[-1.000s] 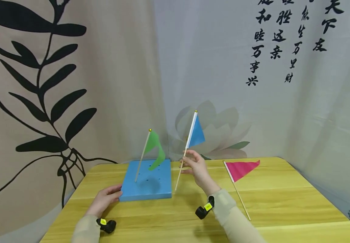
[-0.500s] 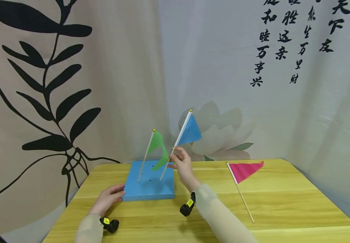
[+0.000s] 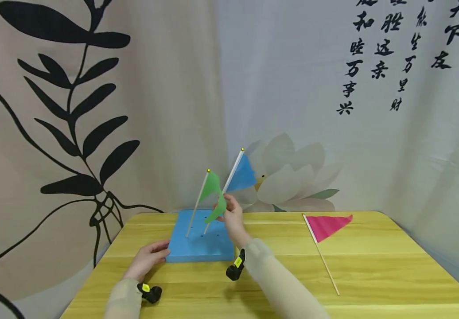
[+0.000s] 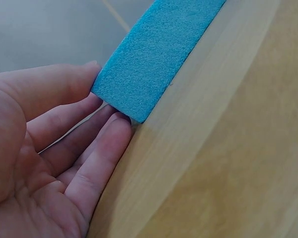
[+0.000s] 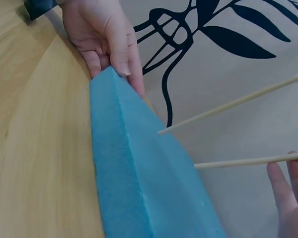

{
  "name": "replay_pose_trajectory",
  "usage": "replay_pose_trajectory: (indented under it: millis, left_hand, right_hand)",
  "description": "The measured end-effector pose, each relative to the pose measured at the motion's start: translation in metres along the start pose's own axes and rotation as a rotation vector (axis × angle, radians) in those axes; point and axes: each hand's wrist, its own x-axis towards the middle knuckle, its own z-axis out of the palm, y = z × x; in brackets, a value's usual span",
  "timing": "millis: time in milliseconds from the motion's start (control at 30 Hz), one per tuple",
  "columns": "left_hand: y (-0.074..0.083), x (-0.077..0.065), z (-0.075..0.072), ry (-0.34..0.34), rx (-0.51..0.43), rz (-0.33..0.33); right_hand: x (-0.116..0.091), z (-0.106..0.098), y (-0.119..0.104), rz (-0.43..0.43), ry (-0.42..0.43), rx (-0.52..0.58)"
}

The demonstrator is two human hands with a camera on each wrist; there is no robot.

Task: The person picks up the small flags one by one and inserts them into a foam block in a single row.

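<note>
At twelve o'clock, behind the counter (image 3: 393,270), we see a curtain (image 3: 169,79) with black leaves and writing. A pink flag (image 3: 327,227) lies at three o'clock from the blue board (image 3: 191,253), well apart, while a green flag (image 3: 211,188) stands slanted on the board at nine o'clock from the right hand (image 3: 234,221), its cloth crossing our view of those fingertips. That hand pinches the stick of the blue flag (image 3: 242,176), which tilts up towards one o'clock, its lower end meeting the board at eight; whether in a hole, we cannot tell. The left hand (image 3: 145,260) grips the board's left edge, with the blue flag at two o'clock from it
</note>
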Motion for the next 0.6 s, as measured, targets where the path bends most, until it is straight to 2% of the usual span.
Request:
replay_pose_trajectory:
  millis: [233,600]
  left_hand:
    - [0.0,-0.001,0.001,0.0,0.0,0.027]
    - [0.001,-0.002,0.003,0.016,-0.01,0.023]
  right_hand:
    - [0.001,0.005,0.01,-0.008,-0.024,0.017]
    - [0.003,0.009,0.018,-0.01,-0.054,0.027]
